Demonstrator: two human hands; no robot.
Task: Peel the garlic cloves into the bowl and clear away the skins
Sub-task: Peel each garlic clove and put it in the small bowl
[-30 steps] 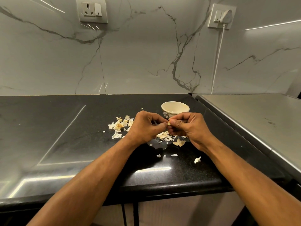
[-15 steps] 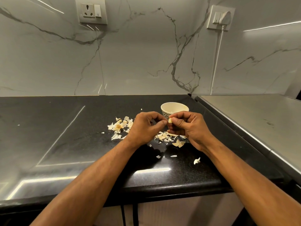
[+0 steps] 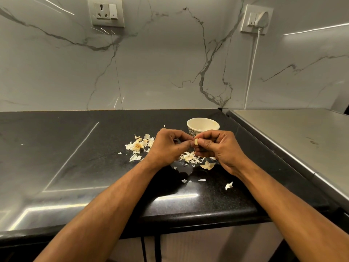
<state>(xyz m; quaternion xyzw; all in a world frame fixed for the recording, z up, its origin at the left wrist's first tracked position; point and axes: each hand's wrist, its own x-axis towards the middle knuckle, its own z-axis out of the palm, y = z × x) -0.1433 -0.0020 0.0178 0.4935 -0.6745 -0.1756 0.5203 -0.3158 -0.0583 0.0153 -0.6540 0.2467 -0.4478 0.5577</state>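
One garlic clove (image 3: 196,142), two hands pinching it, one bowl (image 3: 203,126)

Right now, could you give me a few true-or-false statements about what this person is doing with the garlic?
1. Both hands, the left hand and the right hand, pinch one garlic clove. True.
2. The bowl lies tipped on its side. False: it stands upright behind the hands.
3. Garlic skins lie scattered on the black counter. True.
4. The skins are gathered in the bowl. False: they lie on the counter.
5. A plug sits in the right wall socket. True.
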